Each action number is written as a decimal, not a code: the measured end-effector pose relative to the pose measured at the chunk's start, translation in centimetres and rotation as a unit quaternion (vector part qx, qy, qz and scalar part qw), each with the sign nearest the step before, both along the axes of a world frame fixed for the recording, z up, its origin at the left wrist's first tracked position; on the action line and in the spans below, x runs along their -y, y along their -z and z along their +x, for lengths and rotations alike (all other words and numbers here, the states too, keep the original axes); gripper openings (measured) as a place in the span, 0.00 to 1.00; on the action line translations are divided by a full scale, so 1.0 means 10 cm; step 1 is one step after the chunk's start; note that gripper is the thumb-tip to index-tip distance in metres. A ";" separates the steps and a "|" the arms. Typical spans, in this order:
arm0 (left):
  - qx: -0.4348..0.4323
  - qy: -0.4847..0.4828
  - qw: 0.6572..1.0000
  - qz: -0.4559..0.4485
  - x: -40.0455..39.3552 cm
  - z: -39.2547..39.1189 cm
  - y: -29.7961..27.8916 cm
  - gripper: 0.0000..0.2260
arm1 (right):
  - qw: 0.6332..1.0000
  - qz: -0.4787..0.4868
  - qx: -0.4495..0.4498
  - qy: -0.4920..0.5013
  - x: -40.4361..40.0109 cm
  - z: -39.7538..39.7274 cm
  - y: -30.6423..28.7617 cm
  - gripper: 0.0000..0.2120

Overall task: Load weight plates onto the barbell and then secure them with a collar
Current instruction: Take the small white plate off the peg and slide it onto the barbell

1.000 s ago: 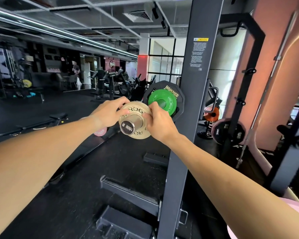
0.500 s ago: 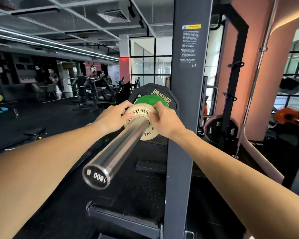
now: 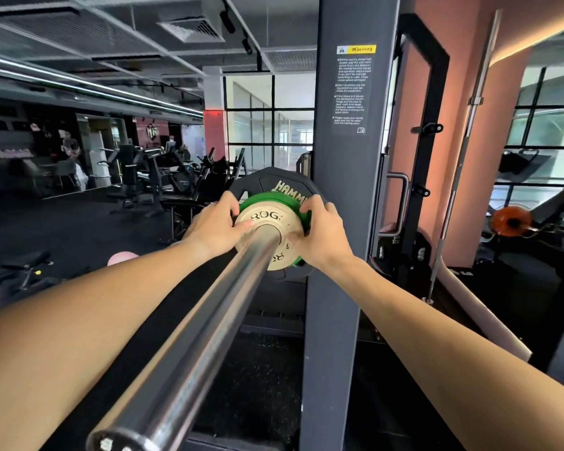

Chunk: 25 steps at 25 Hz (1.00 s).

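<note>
Barbell sleeve [image 3: 189, 336] through beige plate [image 3: 275, 236] against green plate [image 3: 267, 198], left hand [image 3: 217, 224] grasping rim at 9 o'clock, right hand [image 3: 323, 234] at 3 o'clock

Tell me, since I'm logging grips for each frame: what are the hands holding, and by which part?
Both hands hold the small tan plate on the barbell sleeve: left hand on its left rim, right hand on its right rim.

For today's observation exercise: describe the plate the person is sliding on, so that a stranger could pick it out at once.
Find the chrome barbell sleeve running from the bottom edge toward the dark rack upright. Three plates are stacked on it; the wanted one is the small cream plate in front, gripped by the left hand and right hand. It is smaller than the green plate and the black plate behind it.
</note>
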<state>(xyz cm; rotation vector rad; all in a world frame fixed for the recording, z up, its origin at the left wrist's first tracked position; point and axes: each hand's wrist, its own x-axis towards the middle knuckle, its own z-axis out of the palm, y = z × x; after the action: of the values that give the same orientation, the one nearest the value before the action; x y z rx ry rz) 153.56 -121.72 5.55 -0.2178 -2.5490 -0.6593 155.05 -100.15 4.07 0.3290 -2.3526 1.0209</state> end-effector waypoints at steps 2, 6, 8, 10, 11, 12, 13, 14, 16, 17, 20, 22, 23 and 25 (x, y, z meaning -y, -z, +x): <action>0.021 -0.021 1.000 0.009 -0.05 -0.05 -0.03 0.12 | 0.999 0.000 0.000 0.034 0.00 -0.03 0.01 0.11; 0.079 0.004 0.996 0.048 -0.09 0.02 -0.07 0.07 | 0.999 0.027 0.026 0.033 0.02 0.06 0.04 0.08; 0.109 0.036 0.992 0.059 -0.07 0.17 -0.10 0.12 | 0.998 0.053 0.038 0.014 0.00 0.23 0.03 0.15; 0.122 0.062 0.988 0.079 -0.04 0.40 -0.20 0.13 | 0.998 0.053 0.037 0.015 -0.02 0.44 -0.03 0.16; 0.123 0.070 0.986 0.085 -0.03 0.55 -0.26 0.12 | 0.998 0.053 0.035 0.020 -0.03 0.56 -0.07 0.14; 0.122 0.076 0.986 0.088 -0.01 0.70 -0.33 0.10 | 0.998 0.058 0.030 0.026 -0.03 0.69 -0.11 0.13; 0.116 0.082 0.986 0.090 0.01 0.85 -0.40 0.08 | 0.997 0.065 0.025 0.030 -0.03 0.82 -0.16 0.11; 0.110 0.087 0.986 0.092 0.02 1.00 -0.47 0.06 | 0.997 0.072 0.021 0.032 -0.04 0.95 -0.21 0.10; 0.101 0.105 0.984 0.100 0.02 1.33 -0.59 0.05 | 0.995 0.086 0.013 0.039 -0.05 1.28 -0.31 0.09; 0.097 0.116 0.984 0.100 0.02 1.50 -0.64 0.05 | 0.995 0.092 0.006 0.044 -0.07 1.45 -0.36 0.09; 0.088 0.143 0.981 0.100 -0.08 1.95 -0.74 0.05 | 0.992 0.107 -0.008 0.062 -0.18 1.96 -0.42 0.09; 0.078 0.156 0.980 0.098 -0.18 2.15 -0.78 0.06 | 0.990 0.118 0.000 0.072 -0.29 2.25 -0.43 0.07; 0.072 0.164 0.979 0.095 -0.26 2.25 -0.80 0.06 | 0.989 0.126 0.003 0.080 -0.37 2.40 -0.44 0.07; 0.070 0.184 0.976 0.096 -0.46 2.42 -0.84 0.06 | 0.986 0.135 0.010 0.102 -0.57 2.68 -0.48 0.08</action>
<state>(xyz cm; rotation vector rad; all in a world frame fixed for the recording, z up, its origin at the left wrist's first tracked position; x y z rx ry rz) 177.71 -117.09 13.93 -0.6053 -2.5773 -1.0889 181.85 -94.50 8.87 0.1713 -2.4855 0.6148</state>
